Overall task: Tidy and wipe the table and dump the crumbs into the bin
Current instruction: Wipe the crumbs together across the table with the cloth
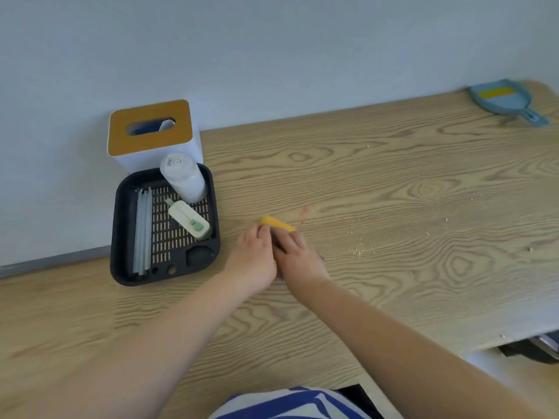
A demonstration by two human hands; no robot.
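Pressing a yellow sponge [276, 223] to the surface [393, 282], both hands, left hand [252, 258] and right hand [298, 255], curl their fingers [266, 232] over it, apparently to gather scattered crumbs [358, 247].

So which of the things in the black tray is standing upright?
The white plastic bottle in the tray's back right corner. The pale straws and the white-and-green cutter both lie flat.
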